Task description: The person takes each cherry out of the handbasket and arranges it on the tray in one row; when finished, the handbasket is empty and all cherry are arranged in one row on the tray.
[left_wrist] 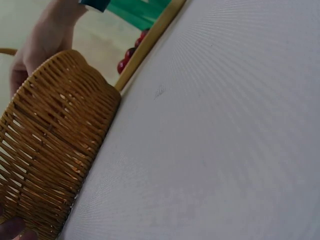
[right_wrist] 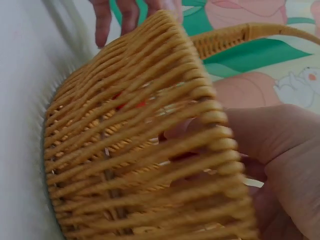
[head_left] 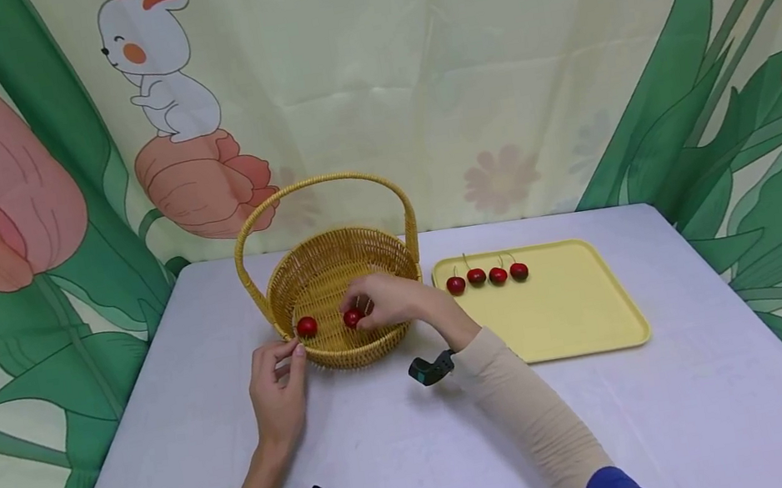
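Observation:
A yellow woven basket (head_left: 329,266) with a tall arched handle stands on the table. My left hand (head_left: 279,394) pinches its near-left rim; in the right wrist view the fingers (right_wrist: 129,17) of that hand hang over the outer side. Reaching over the near-right rim, my right hand (head_left: 387,298) holds a dark red cherry (head_left: 352,318) low inside the basket. Another cherry (head_left: 306,327) lies at the basket's left inner side. Through the weave, the right wrist view gives only partial glimpses of the held cherry (right_wrist: 184,156).
To the basket's right, a yellow tray (head_left: 560,307) lies close beside it. Several cherries with stems (head_left: 498,276) sit in a row near the tray's back-left corner. A white cloth covers the table (head_left: 376,449), and a printed curtain (head_left: 369,95) hangs behind.

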The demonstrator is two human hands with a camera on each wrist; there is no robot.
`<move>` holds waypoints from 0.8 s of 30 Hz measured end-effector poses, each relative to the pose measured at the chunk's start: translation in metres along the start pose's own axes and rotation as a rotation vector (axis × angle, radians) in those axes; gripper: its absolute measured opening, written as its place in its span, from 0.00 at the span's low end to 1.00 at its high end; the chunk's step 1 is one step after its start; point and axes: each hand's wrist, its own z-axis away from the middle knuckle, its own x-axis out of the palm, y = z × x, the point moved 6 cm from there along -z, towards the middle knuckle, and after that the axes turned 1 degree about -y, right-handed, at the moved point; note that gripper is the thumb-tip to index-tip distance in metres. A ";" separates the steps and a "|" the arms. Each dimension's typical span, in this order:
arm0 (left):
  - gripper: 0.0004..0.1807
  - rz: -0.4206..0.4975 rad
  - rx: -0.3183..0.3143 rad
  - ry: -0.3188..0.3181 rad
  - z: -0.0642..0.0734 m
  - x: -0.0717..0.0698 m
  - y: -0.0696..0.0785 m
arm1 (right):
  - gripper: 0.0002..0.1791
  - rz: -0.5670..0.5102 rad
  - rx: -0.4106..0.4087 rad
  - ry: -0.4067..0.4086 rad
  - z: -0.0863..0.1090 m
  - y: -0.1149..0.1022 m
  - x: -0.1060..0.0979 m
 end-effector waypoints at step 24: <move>0.12 -0.010 -0.040 -0.012 0.001 0.000 0.000 | 0.18 -0.086 -0.017 0.292 0.090 0.029 -0.042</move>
